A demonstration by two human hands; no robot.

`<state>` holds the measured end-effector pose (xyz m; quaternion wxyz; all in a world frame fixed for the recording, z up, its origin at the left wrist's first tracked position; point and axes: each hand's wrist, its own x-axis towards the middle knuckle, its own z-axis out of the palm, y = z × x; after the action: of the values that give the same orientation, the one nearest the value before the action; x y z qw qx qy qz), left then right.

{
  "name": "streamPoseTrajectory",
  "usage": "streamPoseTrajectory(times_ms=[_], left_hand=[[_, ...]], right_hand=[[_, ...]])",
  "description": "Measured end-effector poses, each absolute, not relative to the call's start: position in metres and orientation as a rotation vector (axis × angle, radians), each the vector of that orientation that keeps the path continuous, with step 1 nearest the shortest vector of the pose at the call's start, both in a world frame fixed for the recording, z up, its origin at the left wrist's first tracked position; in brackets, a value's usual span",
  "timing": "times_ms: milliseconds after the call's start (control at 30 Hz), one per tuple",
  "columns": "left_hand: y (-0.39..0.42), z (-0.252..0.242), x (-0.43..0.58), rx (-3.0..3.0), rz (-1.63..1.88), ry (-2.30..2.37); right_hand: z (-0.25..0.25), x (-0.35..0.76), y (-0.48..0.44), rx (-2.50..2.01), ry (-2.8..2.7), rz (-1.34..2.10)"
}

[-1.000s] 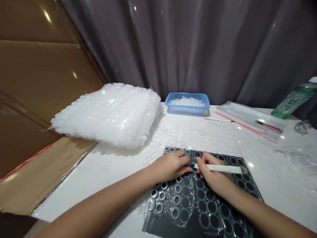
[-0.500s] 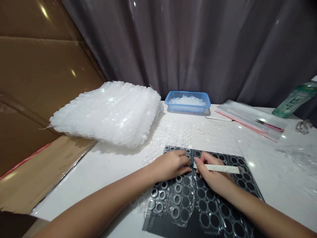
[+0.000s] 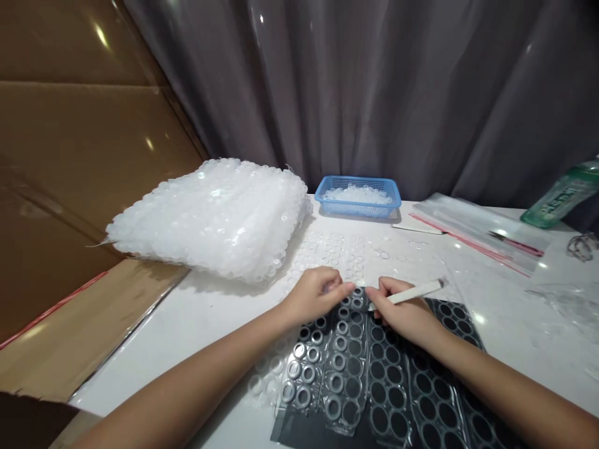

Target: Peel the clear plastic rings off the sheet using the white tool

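Left hand is now up at the far edge of the black sheet, thumb side toward the right hand; can't tell if its grip pinches anything. Right hand's white stick tool now tilts tail-up; right grip pinches it near the tip, just beside the left fingertips. Sheet lies on the white surface, carrying clear film strips and grey rings in columns, left half. Blue basket sits behind, well apart.
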<state>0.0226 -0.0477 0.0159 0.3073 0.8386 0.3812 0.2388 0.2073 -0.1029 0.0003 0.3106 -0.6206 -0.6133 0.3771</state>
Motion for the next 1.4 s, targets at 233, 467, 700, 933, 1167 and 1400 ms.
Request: streamPoseTrajectory(times_ms=[233, 467, 700, 933, 1167, 1400], left_hand=[[-0.057, 0.008, 0.031, 2.624, 0.324, 0.736], [-0.058, 0.004, 0.035, 2.7, 0.221, 0.825], [-0.036, 0.022, 0.031, 2.199, 0.388, 1.039], [-0.022, 0.039, 0.036, 2.524, 0.238, 0.967], [-0.039, 0.016, 0.045, 2.889, -0.045, 0.918], [-0.036, 0.016, 0.044, 2.816, -0.027, 0.876]], right_hand=[[-0.013, 0.21, -0.095, -1.677, -1.587, 0.938], [-0.017, 0.21, -0.094, -1.662, -1.632, 0.933], [-0.016, 0.208, -0.092, -1.678, -1.602, 1.014], [-0.017, 0.208, -0.087, -1.626, -1.359, 1.139], [-0.015, 0.208, -0.086, -1.676, -1.394, 1.1], [-0.015, 0.208, -0.085, -1.711, -1.433, 1.069]])
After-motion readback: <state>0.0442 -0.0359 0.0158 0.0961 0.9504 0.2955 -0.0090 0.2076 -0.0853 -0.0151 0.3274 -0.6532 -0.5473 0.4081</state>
